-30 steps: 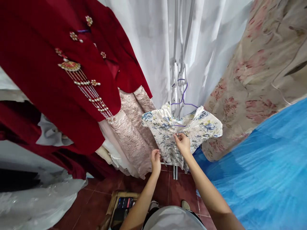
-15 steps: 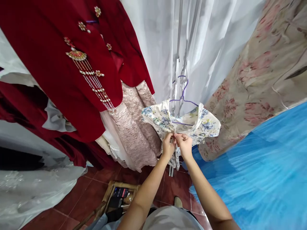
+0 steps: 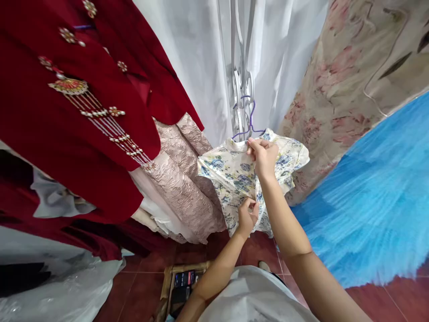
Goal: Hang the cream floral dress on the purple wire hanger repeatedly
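Observation:
A small white garment [image 3: 223, 172] with blue and yellow flowers hangs on a purple hanger [image 3: 251, 121]. My right hand [image 3: 265, 156] is closed in a pinch on its neckline, at the top of a line running down the middle. Lower on that same line, my left hand [image 3: 247, 217] pinches the fabric between thumb and fingertips. The neckline lies drawn together under the hanger. Whether a zip or fastener sits between my fingers is too small to tell.
White hangers [image 3: 237, 85] hang behind the purple one. A red jacket [image 3: 110, 179] and pink brocade skirt [image 3: 187, 192] are at left; floral cloth [image 3: 338, 98] and a blue tulle dress [image 3: 378, 197] at right. A low wooden stool [image 3: 166, 284] holding dark boxes stands on the tiled floor.
My hands were together at the wide-open neckline. Now the right hand is higher, at the neck edge, and the left lower down the middle. The neckline has come together.

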The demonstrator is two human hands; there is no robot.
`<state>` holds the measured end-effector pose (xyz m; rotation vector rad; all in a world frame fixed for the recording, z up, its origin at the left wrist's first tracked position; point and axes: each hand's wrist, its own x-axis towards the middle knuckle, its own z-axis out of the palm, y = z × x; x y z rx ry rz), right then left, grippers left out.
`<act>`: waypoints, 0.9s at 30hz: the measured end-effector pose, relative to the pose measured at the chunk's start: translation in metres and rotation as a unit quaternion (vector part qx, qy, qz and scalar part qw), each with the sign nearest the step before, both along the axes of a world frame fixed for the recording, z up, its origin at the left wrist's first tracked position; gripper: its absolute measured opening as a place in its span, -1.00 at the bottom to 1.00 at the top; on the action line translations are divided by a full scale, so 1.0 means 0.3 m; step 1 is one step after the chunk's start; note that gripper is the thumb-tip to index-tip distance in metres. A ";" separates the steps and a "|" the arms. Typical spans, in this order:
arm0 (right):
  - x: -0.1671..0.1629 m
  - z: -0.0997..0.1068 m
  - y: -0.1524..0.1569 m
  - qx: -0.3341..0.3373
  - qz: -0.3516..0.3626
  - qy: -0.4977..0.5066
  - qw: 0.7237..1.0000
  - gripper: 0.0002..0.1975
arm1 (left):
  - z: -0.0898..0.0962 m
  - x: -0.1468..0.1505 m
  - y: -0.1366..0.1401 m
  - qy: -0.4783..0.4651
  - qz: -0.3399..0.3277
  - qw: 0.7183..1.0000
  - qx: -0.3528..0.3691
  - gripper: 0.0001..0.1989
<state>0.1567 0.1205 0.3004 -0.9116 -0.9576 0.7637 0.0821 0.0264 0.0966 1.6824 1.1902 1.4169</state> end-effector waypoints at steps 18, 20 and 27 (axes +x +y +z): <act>0.024 -0.126 -0.037 -0.027 0.035 -0.017 0.999 -0.70 | 0.861 -0.229 0.408 0.237 0.020 0.912 0.334 -0.81; 0.027 -0.188 -0.064 -0.058 0.059 -0.018 0.996 -0.69 | 0.882 -0.325 0.447 0.213 0.082 0.916 0.330 -0.81; 0.028 -0.341 -0.178 -0.123 0.162 -0.069 0.977 -0.68 | 0.674 -0.732 0.525 0.242 0.153 0.924 0.254 -0.50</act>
